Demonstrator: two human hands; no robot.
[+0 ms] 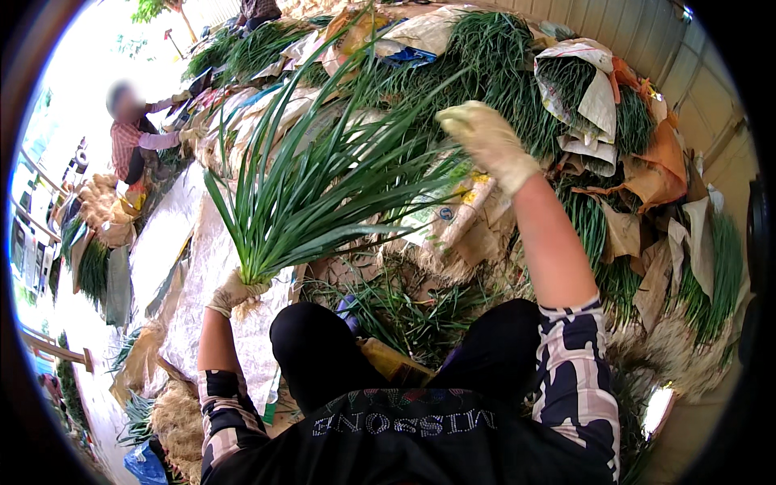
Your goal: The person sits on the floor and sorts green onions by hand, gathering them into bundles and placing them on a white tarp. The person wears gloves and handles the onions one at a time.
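Observation:
My left hand (234, 293), in a pale glove, is closed around the base of a bunch of long green leaves (307, 194), which look like chives or scallions. The leaves fan upward and to the right, and pale roots show just under my fist. My right hand (485, 145), gloved too, is raised on the right by the leaf tips, its fingers curled together. Whatever may be between those fingers is hidden. Loose green leaves (396, 315) lie on the ground in front of my knees.
Large bundles of the same greens (501, 81), partly wrapped in sacking, are heaped ahead and to the right. A pale sheet (234, 339) lies at my left. Another person (133, 141) works at the far left by the heap. A corrugated wall (630, 32) stands at the far right.

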